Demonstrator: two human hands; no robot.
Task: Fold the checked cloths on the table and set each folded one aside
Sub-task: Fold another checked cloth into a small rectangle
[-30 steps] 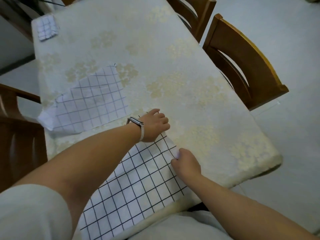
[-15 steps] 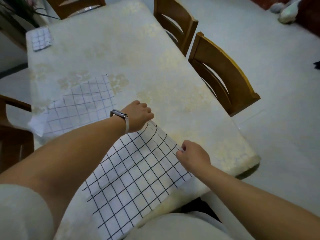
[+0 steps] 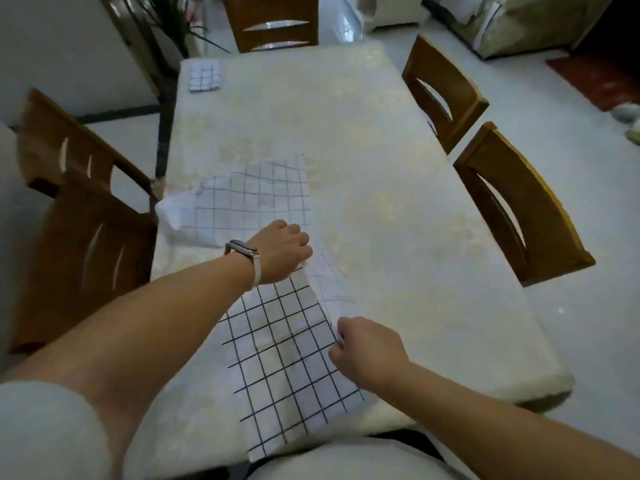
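At nine o'clock from the table stand two wooden chairs (image 3: 86,220), their backs toward us. The table (image 3: 398,202) wears a pale cover with faint gold flowers. A small folded cloth (image 3: 204,76), white with dark checks, lies on its far left corner, at about eleven o'clock from our hands. Closer in, at ten o'clock, an open cloth (image 3: 249,199) of the same check lies spread out. Its left side is rumpled and hangs a little over the table edge.

Our left hand (image 3: 280,251) is just beside the near edge of that open cloth. It wears a light wristband (image 3: 242,247). Its fingers are curled down over the far corner of the near cloth (image 3: 291,358), clasping it there. This near cloth lies at six o'clock, running from the left hand back to the table edge in front of our lap.

Its right edge is raised off the table, and a strip of paler underside shows between the two hands. Our right hand (image 3: 367,351), at four o'clock from the left one, pinches that right edge between thumb and curled fingers.

At two and three o'clock from the table stand two more wooden chairs (image 3: 519,202). Another chair (image 3: 273,22) stands at twelve o'clock, beyond the far end.
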